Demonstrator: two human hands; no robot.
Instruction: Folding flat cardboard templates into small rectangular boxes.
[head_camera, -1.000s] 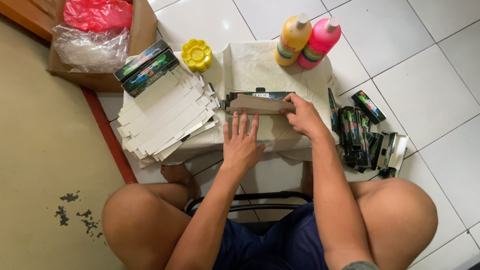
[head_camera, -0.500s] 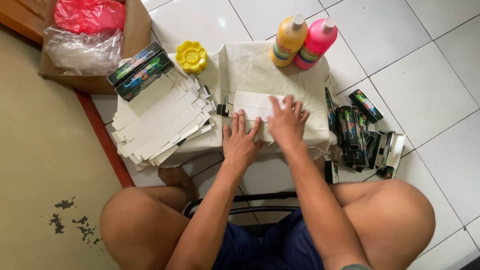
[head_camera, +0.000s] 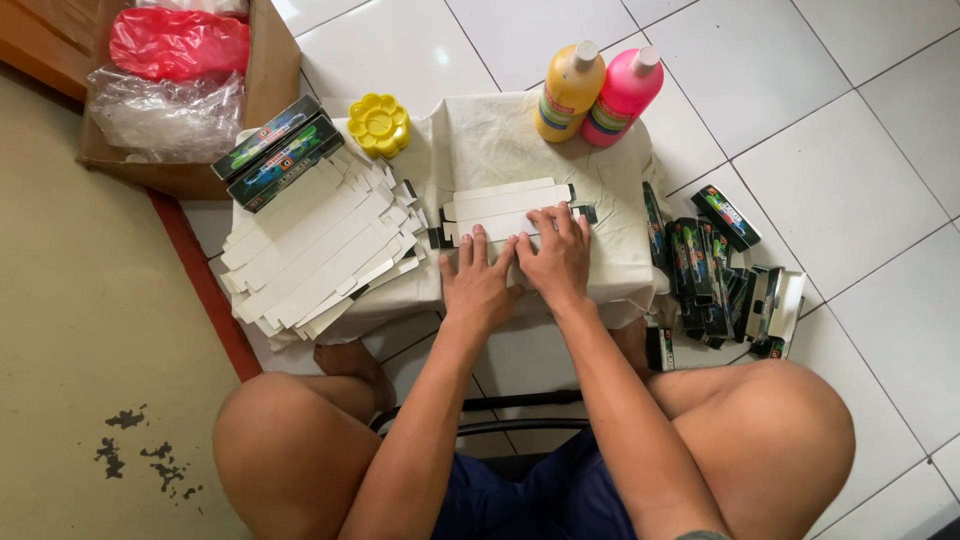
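A stack of flat cartons (head_camera: 320, 250) lies left; the left hand (head_camera: 478, 285) and right hand (head_camera: 556, 262) press flat, fingers spread, gripping nothing, on the unfolded white carton (head_camera: 505, 210) — long axis left-right, mid-table — bottles (head_camera: 595, 92) behind, finished boxes (head_camera: 720, 270) right.

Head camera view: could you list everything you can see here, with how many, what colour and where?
flat carton: one, white, on the cloth under both hands
stack of flat cartons: many, white, left on the cloth
dark boxes: two, atop that stack
folded boxes: a pile, dark, on the tiles at right
paint bottles: two, yellow and pink, far edge
palette: one, yellow
cloth: one, cream, over a low table
cardboard box: one, brown, top left, holding red and clear bags
left hand: flat on carton
right hand: flat on carton
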